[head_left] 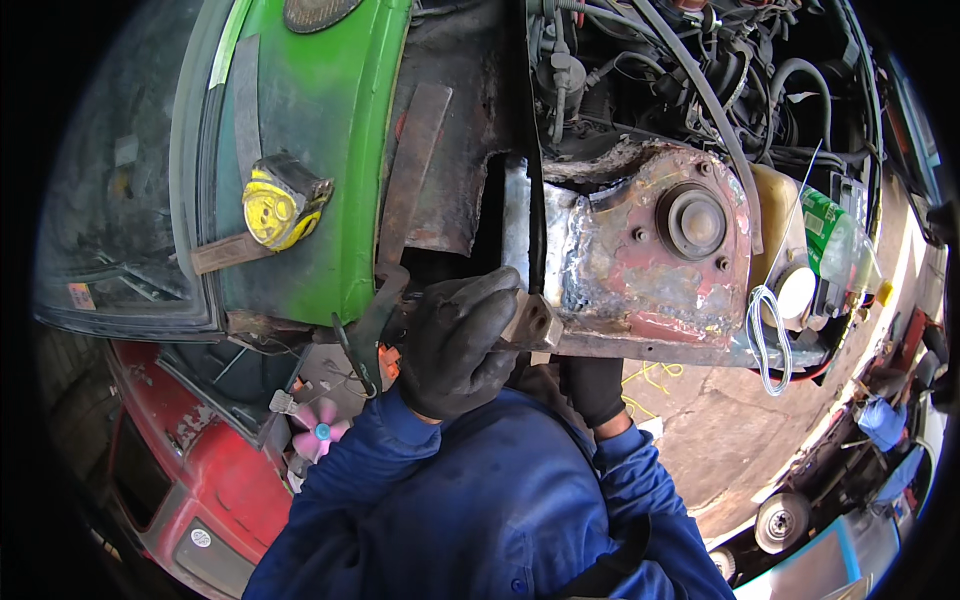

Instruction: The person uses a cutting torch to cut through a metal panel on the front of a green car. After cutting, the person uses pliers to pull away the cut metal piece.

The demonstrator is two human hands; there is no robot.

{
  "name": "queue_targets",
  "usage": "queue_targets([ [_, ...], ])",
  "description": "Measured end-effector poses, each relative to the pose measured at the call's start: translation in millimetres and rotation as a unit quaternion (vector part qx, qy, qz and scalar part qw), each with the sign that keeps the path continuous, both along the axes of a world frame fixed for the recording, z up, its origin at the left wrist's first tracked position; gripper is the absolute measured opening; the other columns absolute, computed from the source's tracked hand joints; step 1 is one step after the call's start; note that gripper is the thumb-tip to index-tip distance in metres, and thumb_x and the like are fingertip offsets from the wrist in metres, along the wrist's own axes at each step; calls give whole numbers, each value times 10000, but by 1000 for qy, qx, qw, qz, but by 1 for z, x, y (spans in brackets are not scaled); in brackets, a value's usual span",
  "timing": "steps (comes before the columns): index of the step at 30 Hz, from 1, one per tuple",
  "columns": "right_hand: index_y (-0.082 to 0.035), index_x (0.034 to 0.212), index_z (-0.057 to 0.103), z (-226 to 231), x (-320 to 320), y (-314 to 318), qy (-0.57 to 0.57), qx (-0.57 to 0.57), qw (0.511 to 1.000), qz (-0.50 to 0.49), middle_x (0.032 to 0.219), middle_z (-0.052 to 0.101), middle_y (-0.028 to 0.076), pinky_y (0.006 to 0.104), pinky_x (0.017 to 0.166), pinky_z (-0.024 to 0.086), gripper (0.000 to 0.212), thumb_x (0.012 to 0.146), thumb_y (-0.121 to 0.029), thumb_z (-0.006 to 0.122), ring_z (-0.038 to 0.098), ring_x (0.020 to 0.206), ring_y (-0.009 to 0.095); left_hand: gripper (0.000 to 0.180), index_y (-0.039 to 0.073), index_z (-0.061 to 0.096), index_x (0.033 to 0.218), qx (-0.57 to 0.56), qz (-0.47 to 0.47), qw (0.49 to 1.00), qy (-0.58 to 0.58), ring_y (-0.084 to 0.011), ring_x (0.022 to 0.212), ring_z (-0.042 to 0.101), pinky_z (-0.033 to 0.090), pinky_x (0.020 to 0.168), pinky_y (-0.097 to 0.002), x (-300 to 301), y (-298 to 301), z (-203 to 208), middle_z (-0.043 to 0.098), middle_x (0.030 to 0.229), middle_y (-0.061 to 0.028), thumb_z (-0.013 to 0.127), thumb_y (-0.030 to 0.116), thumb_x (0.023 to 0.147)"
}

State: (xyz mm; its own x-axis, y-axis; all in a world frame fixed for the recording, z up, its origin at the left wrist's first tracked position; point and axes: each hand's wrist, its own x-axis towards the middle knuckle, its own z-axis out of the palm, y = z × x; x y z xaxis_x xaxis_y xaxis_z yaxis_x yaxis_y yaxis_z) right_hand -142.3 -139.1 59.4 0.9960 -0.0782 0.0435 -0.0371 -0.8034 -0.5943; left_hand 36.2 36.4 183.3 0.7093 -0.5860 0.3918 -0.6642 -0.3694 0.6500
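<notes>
My left hand [455, 340], in a black glove, is closed around the end of a small rusty metal piece [532, 322] held against the lower edge of a welded, rust-red strut tower panel [640, 270] of a car. My right hand [592, 388], also in a black glove, reaches up under that panel; its fingers are hidden behind it. Both forearms wear blue sleeves.
A yellow tape measure [280, 205] and flat rusty metal strips [412, 160] lie on the green car body [330, 110]. Hoses and engine parts [700, 70] fill the bay behind. A green bottle [835, 235], white wire loop [765, 340], pink fan [320, 430] and red panel [200, 470] lie around.
</notes>
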Motion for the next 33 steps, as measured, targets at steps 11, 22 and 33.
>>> queue_targets([
  [11, -72, 863, 664, 38, 12, 10, 223, 586, 701, -340, 636, 606, -13, 289, 462, 375, 277, 1116, -183, 686, 517, 496, 68, 561, -29, 577, 1546, -18, 126, 971, 201, -303, 1365, 682, 580, 1096, -437, -3, -18, 22, 673, 1505, -222, 739, -44, 1009],
  [22, -127, 1087, 613, 45, -24, -14, 280, 708, 584, -281, 767, 624, -12, 259, 420, 412, 224, 1150, -333, 676, 505, 484, 67, 564, -52, 465, 1641, 58, 58, 983, 166, -371, 1456, 596, 446, 1224, -461, 11, -84, 60, 596, 1572, -283, 511, 278, 1185],
  [33, -108, 1077, 631, 63, -39, -43, 228, 753, 573, -228, 723, 588, -7, 247, 452, 392, 425, 1225, -467, 459, 472, 469, 69, 360, 20, 692, 1381, 172, -18, 984, 42, -351, 1184, 737, 622, 999, -421, 61, -133, 45, 645, 1463, -218, 730, 65, 1025],
])
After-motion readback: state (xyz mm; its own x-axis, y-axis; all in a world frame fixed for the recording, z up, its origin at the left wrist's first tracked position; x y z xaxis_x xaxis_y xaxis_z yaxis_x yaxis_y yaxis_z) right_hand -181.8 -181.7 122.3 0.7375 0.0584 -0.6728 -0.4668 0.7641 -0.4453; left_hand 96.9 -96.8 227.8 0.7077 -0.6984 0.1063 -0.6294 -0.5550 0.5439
